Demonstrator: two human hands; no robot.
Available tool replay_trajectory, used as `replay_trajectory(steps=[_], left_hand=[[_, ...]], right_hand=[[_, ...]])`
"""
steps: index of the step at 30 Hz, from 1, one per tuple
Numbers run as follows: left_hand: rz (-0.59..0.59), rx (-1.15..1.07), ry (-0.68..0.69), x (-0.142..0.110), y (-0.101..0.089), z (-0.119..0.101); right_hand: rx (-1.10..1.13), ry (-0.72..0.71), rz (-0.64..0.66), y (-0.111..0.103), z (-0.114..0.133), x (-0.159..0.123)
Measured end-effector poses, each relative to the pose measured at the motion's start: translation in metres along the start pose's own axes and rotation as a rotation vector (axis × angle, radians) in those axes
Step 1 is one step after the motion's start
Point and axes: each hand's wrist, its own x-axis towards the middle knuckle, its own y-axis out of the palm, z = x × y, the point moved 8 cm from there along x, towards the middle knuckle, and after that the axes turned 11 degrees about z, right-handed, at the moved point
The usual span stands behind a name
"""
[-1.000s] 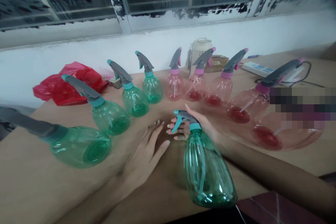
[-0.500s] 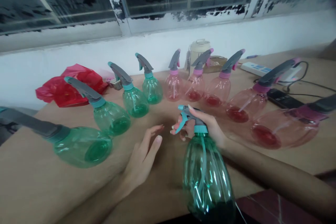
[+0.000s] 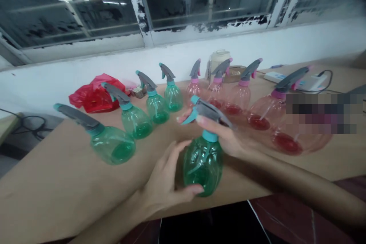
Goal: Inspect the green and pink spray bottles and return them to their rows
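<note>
I had the right hand [image 3: 225, 133] closed around the gray spray head [image 3: 210, 112] of a green spray bottle [image 3: 203, 166], its thumb lying along the near side and its fingertips beside the teal trigger [image 3: 190, 116]. I kept the left hand [image 3: 166, 183] about half open in a wide curve at the bottle's left side, the fingers by its upper body and the thumb across its lower front; I could not tell how firmly it pressed. That bottle leaned slightly between the hands, over the near part of the table [image 3: 71, 194], and I could not tell whether its base touched the wood.

Beyond the hands, I saw four green bottles [image 3: 113, 145] curving away on the left and a row of pink bottles [image 3: 237, 97] on the right, the nearest pink one partly blurred out. A red plastic bag [image 3: 98, 93] lay behind the green ones, near the wall [image 3: 168, 53].
</note>
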Motion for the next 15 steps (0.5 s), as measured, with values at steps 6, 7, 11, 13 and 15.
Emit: replay_trajectory(steps=[6,7,11,13,15], left_hand=[[-0.12,0.274,-0.286,-0.036,-0.015,-0.013],[-0.147,0.28,-0.318,-0.043,-0.019,-0.013],[-0.297,0.301,-0.398,-0.08,-0.04,-0.007],[-0.364,0.292,-0.455,-0.104,-0.05,0.0],[-0.421,0.262,-0.512,-0.129,-0.06,0.009]], right_hand=[[-0.404,-0.053,0.263,0.078,0.027,0.009],[-0.455,-0.091,0.292,0.091,0.03,0.013],[-0.536,-0.161,0.366,0.135,0.03,0.033],[-0.548,-0.178,0.432,0.15,0.027,0.039],[-0.576,-0.182,0.49,0.158,0.022,0.042]])
